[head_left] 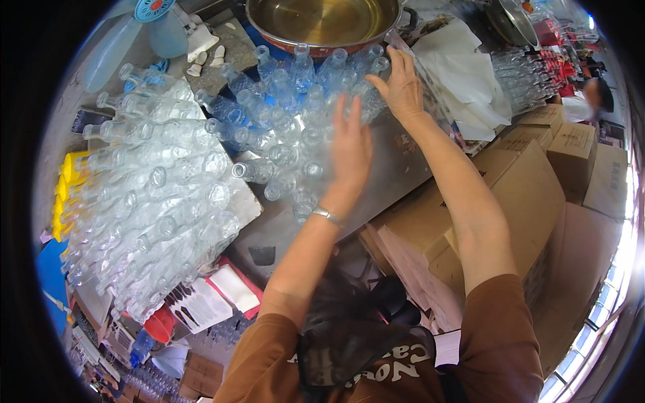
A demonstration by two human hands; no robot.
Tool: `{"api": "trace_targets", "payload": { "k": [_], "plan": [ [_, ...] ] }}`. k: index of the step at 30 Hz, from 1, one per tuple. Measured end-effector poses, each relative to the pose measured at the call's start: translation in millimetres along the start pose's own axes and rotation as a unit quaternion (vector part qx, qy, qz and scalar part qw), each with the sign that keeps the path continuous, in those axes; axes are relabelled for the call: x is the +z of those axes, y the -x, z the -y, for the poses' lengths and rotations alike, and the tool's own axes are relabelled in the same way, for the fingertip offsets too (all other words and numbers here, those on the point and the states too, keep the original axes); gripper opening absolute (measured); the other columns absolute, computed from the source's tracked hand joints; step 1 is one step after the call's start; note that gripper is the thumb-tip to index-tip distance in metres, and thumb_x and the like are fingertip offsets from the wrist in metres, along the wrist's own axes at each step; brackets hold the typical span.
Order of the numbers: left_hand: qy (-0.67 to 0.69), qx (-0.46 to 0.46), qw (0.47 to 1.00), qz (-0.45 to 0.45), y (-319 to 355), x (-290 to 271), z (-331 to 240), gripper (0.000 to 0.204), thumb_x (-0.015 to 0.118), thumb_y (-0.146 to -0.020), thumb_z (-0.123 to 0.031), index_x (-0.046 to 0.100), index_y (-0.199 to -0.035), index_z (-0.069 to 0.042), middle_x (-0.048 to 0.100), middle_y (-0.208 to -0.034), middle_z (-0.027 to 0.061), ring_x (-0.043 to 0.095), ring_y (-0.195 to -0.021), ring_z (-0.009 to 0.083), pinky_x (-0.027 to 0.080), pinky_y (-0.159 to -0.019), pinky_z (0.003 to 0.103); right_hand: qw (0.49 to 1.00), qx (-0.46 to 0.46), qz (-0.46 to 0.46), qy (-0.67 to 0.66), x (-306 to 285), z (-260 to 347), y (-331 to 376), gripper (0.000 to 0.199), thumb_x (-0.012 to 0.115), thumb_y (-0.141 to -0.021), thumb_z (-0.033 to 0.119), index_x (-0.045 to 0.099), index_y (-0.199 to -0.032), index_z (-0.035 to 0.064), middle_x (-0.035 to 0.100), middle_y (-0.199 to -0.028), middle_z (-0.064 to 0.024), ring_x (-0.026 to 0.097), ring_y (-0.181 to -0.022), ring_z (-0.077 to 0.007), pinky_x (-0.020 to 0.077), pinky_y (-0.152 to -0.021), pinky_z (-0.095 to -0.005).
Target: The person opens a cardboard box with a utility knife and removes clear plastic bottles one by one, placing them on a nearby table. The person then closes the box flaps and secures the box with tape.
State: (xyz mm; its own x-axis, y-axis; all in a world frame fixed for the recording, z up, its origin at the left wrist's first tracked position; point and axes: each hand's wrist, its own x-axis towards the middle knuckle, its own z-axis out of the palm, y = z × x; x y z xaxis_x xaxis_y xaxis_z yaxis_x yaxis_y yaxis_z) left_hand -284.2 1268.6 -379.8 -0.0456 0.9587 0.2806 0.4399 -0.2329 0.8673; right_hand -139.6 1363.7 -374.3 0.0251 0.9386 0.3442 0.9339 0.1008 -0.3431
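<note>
Lots of clear glass bottles (pixel 295 107) stand packed close w/ their necks up on a shiny metal table (pixel 396 171). Both hands are over them.

Left hand (pixel 351 144) is flat, fingers straight & close together, pointing away from the person. It sits on top of the bottles near the middle of the bunch. It grips nothing. A silver bracelet (pixel 328 215) is on that wrist.

Right hand (pixel 402 84) is spread a bit, fingers bent lightly. It rests on the bottle tops at the far right edge of the bunch, just under a big metal bowl (pixel 322 23). Can't tell if it pinches a bottle; looks like it only touches.

On the left, a big pile of more clear bottles (pixel 148 215) lies on its side, stacked up. Yellow things (pixel 67 188) are next to that pile, at the far left. A blue fan (pixel 138 27) is at the top left.

White paper (pixel 463 74) lies right of the right hand. Brown cardboard boxes (pixel 537 181) are stacked on the right, below the table edge. Another person (pixel 591 101) is far off at the top right.
</note>
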Motion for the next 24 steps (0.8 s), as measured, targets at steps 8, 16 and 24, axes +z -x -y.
{"api": "trace_targets", "payload": {
  "k": [8,16,24],
  "plan": [
    [-0.05,0.006,0.999,0.002,14.7,-12.2,-10.6,0.056,0.064,-0.086,-0.002,0.047,-0.139,-0.002,0.039,-0.148,0.0218,0.058,-0.116,0.0306,0.036,-0.105,0.046,0.993,0.112,0.045,-0.017,-11.5,28.2,-0.8,0.073,0.078,-0.079,0.036,0.046,-0.134,0.0008,0.052,-0.126,-0.0213,0.056,-0.112,-0.0413,0.0479,-0.092,-0.047],
    [0.067,0.054,0.995,0.047,47.6,-53.6,-50.2,0.052,0.062,-0.087,-0.002,0.048,-0.137,0.001,0.044,-0.144,0.0226,0.045,-0.131,0.038,0.035,-0.11,0.043,0.978,0.173,0.117,0.02,-61.2,43.1,-38.7,0.071,0.054,-0.089,0.059,0.058,-0.124,-0.0032,0.064,-0.116,-0.0263,0.06,-0.11,-0.0415,0.0467,-0.096,-0.0465],
    [0.29,-0.05,0.846,0.445,157.0,-85.4,-103.5,0.063,0.061,-0.092,-0.037,0.048,-0.135,0.006,0.045,-0.144,0.0247,0.044,-0.134,0.0384,0.034,-0.111,0.043,0.994,0.024,0.089,-0.056,-225.1,113.4,-30.7,0.046,0.062,-0.083,0.049,0.072,-0.103,0.0084,0.072,-0.095,-0.0145,0.069,-0.089,-0.0332,0.0531,-0.081,-0.0418]
  ]
}}
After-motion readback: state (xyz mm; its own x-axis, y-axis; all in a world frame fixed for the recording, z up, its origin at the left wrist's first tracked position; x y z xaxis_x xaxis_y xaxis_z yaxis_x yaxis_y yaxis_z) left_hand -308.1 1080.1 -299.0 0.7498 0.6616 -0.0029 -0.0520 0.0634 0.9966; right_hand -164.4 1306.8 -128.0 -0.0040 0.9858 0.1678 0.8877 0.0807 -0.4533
